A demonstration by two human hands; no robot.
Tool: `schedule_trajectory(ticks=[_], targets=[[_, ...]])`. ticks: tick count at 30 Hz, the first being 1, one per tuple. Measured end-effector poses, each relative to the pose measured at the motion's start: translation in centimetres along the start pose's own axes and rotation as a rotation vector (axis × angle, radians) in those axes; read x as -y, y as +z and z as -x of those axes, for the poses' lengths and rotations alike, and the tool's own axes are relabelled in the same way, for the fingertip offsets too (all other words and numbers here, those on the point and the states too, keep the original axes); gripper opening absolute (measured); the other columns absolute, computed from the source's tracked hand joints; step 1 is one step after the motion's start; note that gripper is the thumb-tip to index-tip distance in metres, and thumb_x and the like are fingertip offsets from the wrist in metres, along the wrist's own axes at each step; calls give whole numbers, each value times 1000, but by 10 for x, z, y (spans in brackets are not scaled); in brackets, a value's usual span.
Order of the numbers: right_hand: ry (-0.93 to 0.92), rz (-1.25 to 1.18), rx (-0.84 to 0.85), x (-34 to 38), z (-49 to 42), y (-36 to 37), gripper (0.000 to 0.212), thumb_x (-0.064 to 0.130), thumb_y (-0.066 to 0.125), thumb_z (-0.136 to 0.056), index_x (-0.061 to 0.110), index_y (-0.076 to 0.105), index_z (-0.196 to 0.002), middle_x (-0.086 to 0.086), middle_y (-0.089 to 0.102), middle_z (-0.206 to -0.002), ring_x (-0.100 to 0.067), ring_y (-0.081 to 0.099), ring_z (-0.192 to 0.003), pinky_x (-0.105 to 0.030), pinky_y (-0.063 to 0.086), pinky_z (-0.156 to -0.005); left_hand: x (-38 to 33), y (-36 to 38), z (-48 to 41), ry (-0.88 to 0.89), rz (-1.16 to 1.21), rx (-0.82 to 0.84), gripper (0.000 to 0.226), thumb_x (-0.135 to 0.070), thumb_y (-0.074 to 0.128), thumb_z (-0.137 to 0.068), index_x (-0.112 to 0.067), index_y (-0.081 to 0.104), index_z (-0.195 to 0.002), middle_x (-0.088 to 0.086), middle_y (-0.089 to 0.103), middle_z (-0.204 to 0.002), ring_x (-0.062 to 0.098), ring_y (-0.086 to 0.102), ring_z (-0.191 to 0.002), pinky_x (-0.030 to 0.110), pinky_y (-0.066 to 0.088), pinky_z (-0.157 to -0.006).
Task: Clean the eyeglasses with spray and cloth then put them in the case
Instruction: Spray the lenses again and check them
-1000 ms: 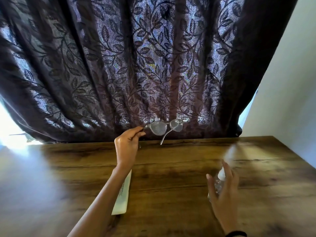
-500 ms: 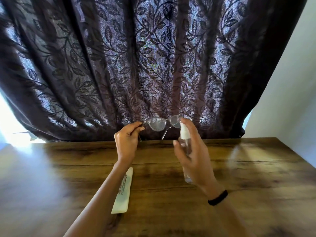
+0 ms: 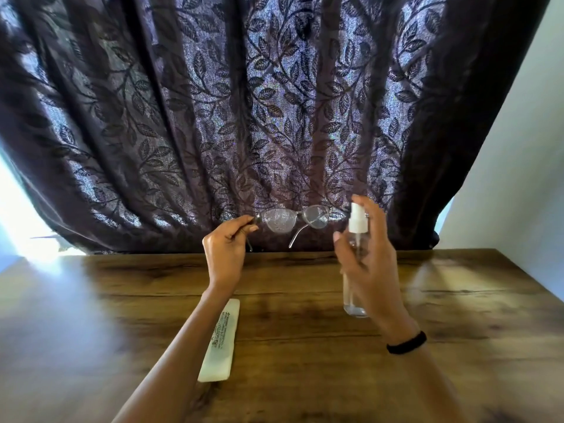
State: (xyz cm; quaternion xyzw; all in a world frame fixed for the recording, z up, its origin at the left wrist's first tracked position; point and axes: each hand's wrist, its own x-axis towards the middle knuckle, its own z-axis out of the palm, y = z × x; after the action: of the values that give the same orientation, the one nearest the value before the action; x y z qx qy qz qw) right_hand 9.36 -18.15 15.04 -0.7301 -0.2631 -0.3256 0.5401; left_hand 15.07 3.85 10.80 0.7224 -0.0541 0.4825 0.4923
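Observation:
Clear-framed eyeglasses [image 3: 294,220] hang in the air above the far edge of the table, temples unfolded toward me. My left hand [image 3: 225,254] pinches their left corner. The left lens looks misted with droplets. My right hand [image 3: 367,264] grips a clear spray bottle [image 3: 354,297] with a white pump top, held upright just right of the glasses, index finger on the nozzle. A flat white case [image 3: 220,341] with printed text lies on the table under my left forearm. No cloth is in view.
A wooden table [image 3: 305,300] fills the lower half. A dark leaf-patterned curtain [image 3: 244,117] hangs right behind its far edge. A white wall [image 3: 518,178] stands at the right, and bright light glares on the table's left.
My right hand lifted the spray bottle off the table, brought it up beside the glasses, then shifted slightly right. The left lens now looks misted. My left hand stayed in place.

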Motion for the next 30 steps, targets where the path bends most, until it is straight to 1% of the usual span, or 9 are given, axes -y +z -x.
schedule_trajectory(ticks=[3,6,9,14,18,21,23,26,30], targets=[[-55,83,-42,-6,-2,-15,43,15,56,-89,32,39,-124,2,52,-78,-23,50,-54,-43,47,-46,2,0,0,9,19,-2,25,9,66,-76,-6,70,-96,-7,69,-86,-10,64,-80,6,47,-74],[-98,48,-189,-8,-3,-25,42,9,56,-88,28,39,-122,15,54,-82,-16,52,-59,-42,49,-50,3,0,2,14,29,-2,31,10,66,-76,-11,68,-99,-11,67,-86,-9,64,-80,6,47,-75],[-86,-27,-309,-19,1,-35,57,4,57,-89,28,31,-134,21,56,-89,-4,55,-64,-26,53,-54,4,0,3,5,41,-4,34,10,67,-75,-13,67,-100,-12,67,-86,-9,64,-80,7,47,-76],[-2,58,-245,-52,31,-40,70,8,58,-87,38,21,-139,25,55,-96,0,54,-63,-14,47,-52,6,-1,5,7,43,-11,36,13,65,-75,-12,66,-101,-16,66,-86,-10,64,-80,6,48,-76],[103,148,-197,-83,65,-34,69,15,61,-85,29,22,-140,42,35,-123,10,54,-86,-5,47,-67,9,1,7,8,22,2,30,12,66,-75,-6,69,-99,-7,67,-87,-10,64,-81,5,47,-75],[185,157,-159,-99,83,-29,73,15,62,-82,29,21,-140,46,30,-124,13,53,-96,-10,50,-65,8,2,8,9,9,14,28,12,66,-75,-2,69,-98,-5,67,-88,-12,63,-81,4,46,-75],[231,172,-156,-104,90,-27,74,22,62,-81,32,20,-140,33,33,-125,11,54,-95,-13,49,-60,7,3,9,8,5,23,26,13,66,-75,-1,69,-97,-7,66,-89,-14,62,-80,3,46,-74],[259,179,-147,-108,96,-27,72,32,59,-80,33,20,-140,-4,42,-124,7,56,-91,-9,49,-65,5,3,9,1,12,31,25,12,67,-75,-1,69,-97,-6,67,-88,-14,62,-80,4,46,-74],[288,243,-111,-112,104,-28,78,28,62,-78,35,16,-140,-17,38,-135,-6,54,-99,-6,44,-73,4,4,12,7,8,46,21,10,68,-75,2,70,-95,-3,68,-88,-13,62,-81,4,46,-75]])
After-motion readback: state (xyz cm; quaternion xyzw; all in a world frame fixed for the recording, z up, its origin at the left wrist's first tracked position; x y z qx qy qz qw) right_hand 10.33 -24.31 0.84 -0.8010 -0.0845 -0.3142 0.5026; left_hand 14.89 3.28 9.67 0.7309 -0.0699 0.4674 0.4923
